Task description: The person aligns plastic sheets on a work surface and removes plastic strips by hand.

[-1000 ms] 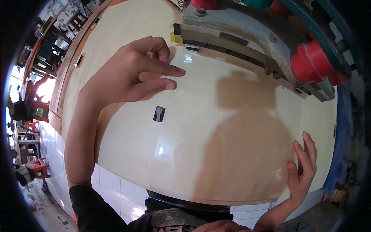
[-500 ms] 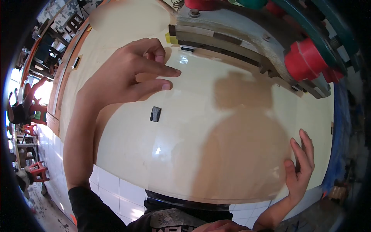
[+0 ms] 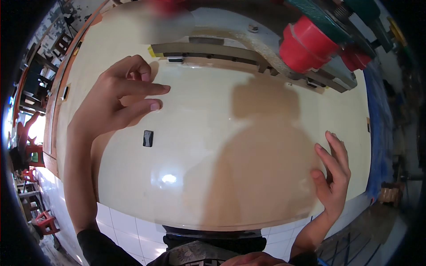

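My left hand (image 3: pixel 122 95) hovers at the left over the cream-coloured tabletop (image 3: pixel 195 133), thumb and forefinger apart with nothing between them. Below its fingertips lies a small dark rectangular piece (image 3: pixel 148 138), flat on the surface and apart from the hand. At the right edge of the table my right hand (image 3: pixel 333 175) is raised, its fingers spread and holding nothing. Whether either hand touches the tabletop, I cannot tell.
A machine with a long metal bar (image 3: pixel 213 53) and a red knob-like part (image 3: pixel 306 44) spans the far side. A small black block (image 3: pixel 175 59) sits by the bar's left end. Blue sheeting (image 3: pixel 381 128) hangs at the right; red stools (image 3: pixel 45 221) stand left.
The head view has turned, so the table, machine and dark piece appear farther left. Both hands stay open, and the dark piece still lies below my left fingertips.
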The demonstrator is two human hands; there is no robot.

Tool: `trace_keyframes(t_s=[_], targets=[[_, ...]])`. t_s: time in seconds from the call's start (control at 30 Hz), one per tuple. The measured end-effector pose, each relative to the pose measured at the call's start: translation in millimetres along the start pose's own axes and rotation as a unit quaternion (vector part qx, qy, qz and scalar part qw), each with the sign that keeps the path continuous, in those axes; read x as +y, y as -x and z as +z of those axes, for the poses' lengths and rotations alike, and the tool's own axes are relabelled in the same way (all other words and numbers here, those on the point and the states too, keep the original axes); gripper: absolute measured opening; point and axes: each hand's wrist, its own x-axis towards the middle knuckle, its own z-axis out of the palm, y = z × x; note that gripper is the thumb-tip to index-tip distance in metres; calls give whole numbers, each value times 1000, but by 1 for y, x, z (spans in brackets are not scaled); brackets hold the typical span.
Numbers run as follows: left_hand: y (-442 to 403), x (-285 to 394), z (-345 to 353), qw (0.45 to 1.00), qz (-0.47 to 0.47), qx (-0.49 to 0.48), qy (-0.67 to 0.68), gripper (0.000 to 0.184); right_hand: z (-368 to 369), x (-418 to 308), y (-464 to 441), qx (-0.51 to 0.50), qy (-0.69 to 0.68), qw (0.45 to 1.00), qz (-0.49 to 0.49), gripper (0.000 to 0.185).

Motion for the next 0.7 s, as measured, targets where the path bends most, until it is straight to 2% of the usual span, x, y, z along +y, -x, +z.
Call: trace_keyframes(t_s=[0.7], targets=[[-2,3,0,1000,2,8,2,35,-2,3,1,7,17,1000,-13,48]])
